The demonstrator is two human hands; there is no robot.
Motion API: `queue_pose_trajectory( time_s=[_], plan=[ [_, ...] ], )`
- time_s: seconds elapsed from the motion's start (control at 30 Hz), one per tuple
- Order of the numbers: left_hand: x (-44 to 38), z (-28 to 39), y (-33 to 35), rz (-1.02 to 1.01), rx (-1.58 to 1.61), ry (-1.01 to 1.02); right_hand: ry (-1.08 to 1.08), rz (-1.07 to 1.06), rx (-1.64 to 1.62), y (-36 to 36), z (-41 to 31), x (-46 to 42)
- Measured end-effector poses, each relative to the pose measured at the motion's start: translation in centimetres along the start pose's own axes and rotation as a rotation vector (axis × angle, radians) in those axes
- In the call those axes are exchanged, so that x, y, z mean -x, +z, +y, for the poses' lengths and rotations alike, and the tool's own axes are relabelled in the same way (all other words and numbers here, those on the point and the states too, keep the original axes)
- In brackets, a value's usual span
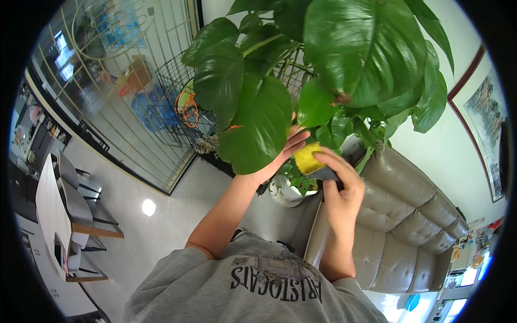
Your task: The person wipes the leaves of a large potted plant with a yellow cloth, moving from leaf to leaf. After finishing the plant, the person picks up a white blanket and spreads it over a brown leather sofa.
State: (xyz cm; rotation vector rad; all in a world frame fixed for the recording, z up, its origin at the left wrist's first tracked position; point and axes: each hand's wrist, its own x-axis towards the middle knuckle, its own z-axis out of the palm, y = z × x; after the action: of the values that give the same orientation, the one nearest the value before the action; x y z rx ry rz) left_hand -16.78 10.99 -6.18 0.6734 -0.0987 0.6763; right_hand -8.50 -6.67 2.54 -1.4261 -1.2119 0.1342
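Note:
Broad green leaves of a large potted plant fill the top middle of the view. My left hand (291,142) reaches behind one big hanging leaf (256,125), which hides its thumb and part of its palm. Its visible fingers are stretched out past the leaf's right edge. Between the fingers and thumb of my right hand (343,189) is a sponge (308,158) with a yellow face and a dark grey back. The sponge is close to my left fingertips, to the right of the hanging leaf. Another, larger leaf (363,52) spreads above my right hand.
A white pot (286,193) with a smaller plant stands on the floor below my hands. A brown leather sofa (398,226) lies to the right. Black wire baskets (173,74) and a barred glass partition (121,101) are at left, with chairs (74,202) and a table (46,218) beyond.

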Motion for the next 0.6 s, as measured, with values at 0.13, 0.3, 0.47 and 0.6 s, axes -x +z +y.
queue_pose_trajectory(
  time_s=[0.13,0.3,0.47,0.6],
  plan=[
    [1.0,2.1,-2.4,0.034,0.257,0.13,-0.177,-0.003,0.004,1.2,-3.2,-0.9],
    [-0.7,4.0,-6.8,-0.059,0.282,0.212,-0.448,0.008,0.271,4.7,-5.6,-5.5],
    [-2.2,5.8,-4.6,-0.158,0.385,0.198,-0.474,0.069,0.486,7.4,-6.4,-9.0],
    [-2.1,5.6,-1.8,-0.237,0.493,0.171,-0.553,0.072,0.636,9.5,-4.4,-10.1]
  ],
)
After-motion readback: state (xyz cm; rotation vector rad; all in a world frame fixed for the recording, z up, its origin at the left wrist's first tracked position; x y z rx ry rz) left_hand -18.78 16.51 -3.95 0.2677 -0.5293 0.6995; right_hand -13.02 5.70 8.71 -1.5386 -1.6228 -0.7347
